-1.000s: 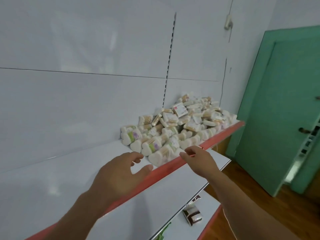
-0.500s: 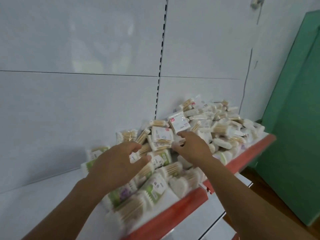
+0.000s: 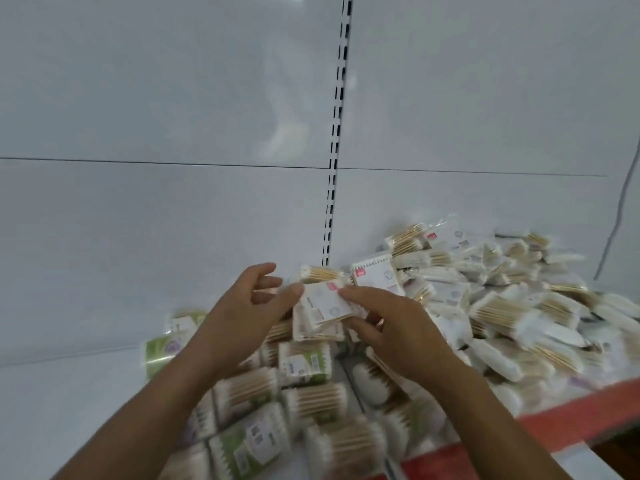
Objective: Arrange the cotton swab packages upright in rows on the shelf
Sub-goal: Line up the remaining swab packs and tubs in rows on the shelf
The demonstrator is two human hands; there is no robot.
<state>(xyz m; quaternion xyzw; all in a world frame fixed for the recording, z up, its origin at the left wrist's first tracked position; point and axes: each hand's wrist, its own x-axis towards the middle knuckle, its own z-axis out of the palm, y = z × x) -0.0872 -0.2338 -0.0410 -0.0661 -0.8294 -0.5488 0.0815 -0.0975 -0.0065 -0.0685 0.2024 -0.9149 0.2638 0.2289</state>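
A jumbled pile of cotton swab packages covers the right half of the white shelf, lying flat and tilted at all angles. At the pile's near left, one white-labelled cotton swab package is lifted slightly above the others. My right hand pinches its right end, fingers on top. My left hand is at its left end with the thumb tip touching the edge and the fingers spread loosely. Green-labelled packages lie under my forearms.
The shelf's red front edge runs along the lower right. A white back panel with a slotted upright stands behind the pile. One green-labelled package lies at the pile's left end, with bare white shelf beyond it.
The view has moved closer to the pile. Both hands went from the shelf's front edge into the pile, and the right hand took hold of a white-labelled package.
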